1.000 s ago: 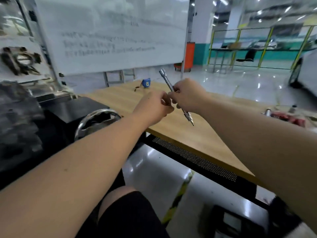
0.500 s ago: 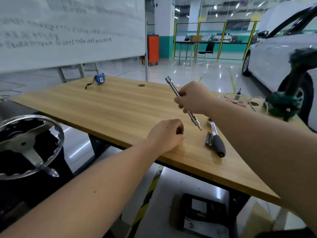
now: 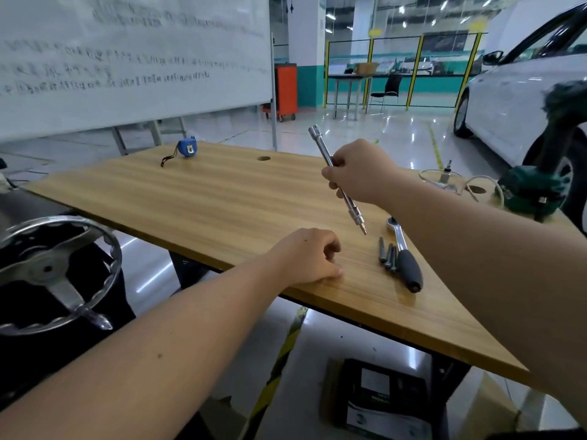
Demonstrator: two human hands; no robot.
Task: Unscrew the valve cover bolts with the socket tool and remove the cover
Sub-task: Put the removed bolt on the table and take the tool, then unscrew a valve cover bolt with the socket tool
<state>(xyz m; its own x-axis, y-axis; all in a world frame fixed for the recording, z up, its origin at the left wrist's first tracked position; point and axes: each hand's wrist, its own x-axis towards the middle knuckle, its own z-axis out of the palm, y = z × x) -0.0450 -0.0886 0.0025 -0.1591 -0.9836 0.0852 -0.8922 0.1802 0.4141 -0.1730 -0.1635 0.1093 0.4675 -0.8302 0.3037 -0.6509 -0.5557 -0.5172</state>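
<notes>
My right hand (image 3: 359, 173) grips a chrome extension bar (image 3: 320, 142) with a socket bit at its lower end, held slanted above the wooden table (image 3: 222, 201). The bit tip hangs just over the table, left of a ratchet (image 3: 408, 262) with a dark handle. Three loose bolts (image 3: 387, 255) lie against the ratchet. My left hand (image 3: 311, 255) rests on the table near its front edge, left of the bolts, fingers curled under; whether it holds anything is hidden. The valve cover is out of view.
A chrome handwheel (image 3: 54, 271) sits on a dark stand at the left. A blue tape measure (image 3: 187, 149) lies at the table's far side, a green power tool (image 3: 536, 192) at its right end. Whiteboard (image 3: 127, 58) behind, white car (image 3: 524, 90) at right, box (image 3: 381, 401) on the floor.
My view swung right from the stand to the table. My left hand left the tool's tip and came down onto the table beside the bolts. My right hand kept hold of the bar.
</notes>
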